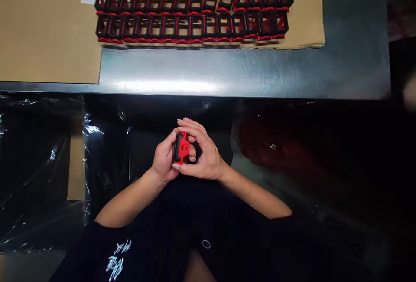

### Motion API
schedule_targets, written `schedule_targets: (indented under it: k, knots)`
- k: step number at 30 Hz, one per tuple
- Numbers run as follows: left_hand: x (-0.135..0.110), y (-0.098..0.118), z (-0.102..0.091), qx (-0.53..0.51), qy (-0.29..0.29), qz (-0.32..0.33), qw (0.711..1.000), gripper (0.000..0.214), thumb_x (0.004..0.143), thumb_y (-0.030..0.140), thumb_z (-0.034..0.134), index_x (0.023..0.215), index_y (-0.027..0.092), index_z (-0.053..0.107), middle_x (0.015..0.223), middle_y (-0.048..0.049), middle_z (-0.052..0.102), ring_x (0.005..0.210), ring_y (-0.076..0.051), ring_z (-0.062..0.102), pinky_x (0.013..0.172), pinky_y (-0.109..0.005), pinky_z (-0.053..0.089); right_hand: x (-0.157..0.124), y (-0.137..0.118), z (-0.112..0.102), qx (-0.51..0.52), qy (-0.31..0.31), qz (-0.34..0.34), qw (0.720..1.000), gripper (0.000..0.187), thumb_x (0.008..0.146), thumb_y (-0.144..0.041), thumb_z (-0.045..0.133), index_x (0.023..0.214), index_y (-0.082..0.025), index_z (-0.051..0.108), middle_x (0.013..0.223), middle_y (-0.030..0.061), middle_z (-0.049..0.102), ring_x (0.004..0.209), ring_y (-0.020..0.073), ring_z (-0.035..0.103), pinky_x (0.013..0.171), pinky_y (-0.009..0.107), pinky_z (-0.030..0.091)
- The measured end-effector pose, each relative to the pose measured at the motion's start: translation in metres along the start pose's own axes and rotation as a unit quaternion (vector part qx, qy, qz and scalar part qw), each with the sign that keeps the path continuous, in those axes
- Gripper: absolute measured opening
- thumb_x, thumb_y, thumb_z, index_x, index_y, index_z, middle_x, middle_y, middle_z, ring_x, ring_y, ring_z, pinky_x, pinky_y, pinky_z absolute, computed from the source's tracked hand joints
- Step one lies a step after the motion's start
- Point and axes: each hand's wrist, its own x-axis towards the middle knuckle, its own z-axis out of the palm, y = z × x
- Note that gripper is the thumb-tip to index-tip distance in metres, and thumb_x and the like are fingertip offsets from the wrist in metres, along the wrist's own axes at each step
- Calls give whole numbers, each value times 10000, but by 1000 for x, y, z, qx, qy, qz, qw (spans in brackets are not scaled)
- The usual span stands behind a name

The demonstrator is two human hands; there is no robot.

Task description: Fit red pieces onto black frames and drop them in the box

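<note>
Fingers L (169, 140): curled, holding blk/red pc (183, 148) | fingers R (196, 131): arched part-open, gripping ends

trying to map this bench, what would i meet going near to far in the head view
Dark shirt → red and black part between left hand and right hand → metal table → front row of frames → back row of frames.
</note>
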Motion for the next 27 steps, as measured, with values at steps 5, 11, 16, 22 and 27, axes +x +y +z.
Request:
schedule_targets:
  k: [5,11,16,22,27]
  knots:
    - [-6,-6,-16,78,-25,53,995,462,850,378,599,1267,185,642,1083,-107,749,874,-264,755,743,-382,634,-11,7,-11,20,-8,-13,1000,772,714,-233,831,1424,-237,527,1464,132,600,1442,333,488,1191,574,407]
    - [-31,-5,-42,226,-111,87,964,796,793,357,803,1509,190,501,1394,-177,652,1074,-309,735,891,-405,605,-22,17,-3,22,-45,-17,999,747,757,-200,779,1455,-275,521,1479,138,583,1450,346,470,1163,610,423]
    - [-47,-4,-50,416,-44,193,887,838,915,292,732,1622,257,283,1370,-125,685,1223,-264,688,1089,-446,521,-24,12,-12,114,-62,45,991,685,782,-236,764,1435,-266,558,1468,140,563,1373,338,530,1080,539,505]
    - [-47,-2,-52,595,-81,368,710,926,953,171,643,1660,282,57,1405,-109,667,1283,-240,644,1153,-509,474,-22,-7,-26,280,-121,274,912,263,862,-417,762,983,-184,781,676,-26,560,571,92,474,526,232,402]
    - [-44,-1,-50,633,-81,434,636,905,917,52,590,1661,251,114,1475,-131,606,1347,-247,556,1109,-497,523,-21,-15,-18,267,-110,264,920,177,818,-345,824,841,-174,786,629,-40,550,536,75,443,504,226,368]
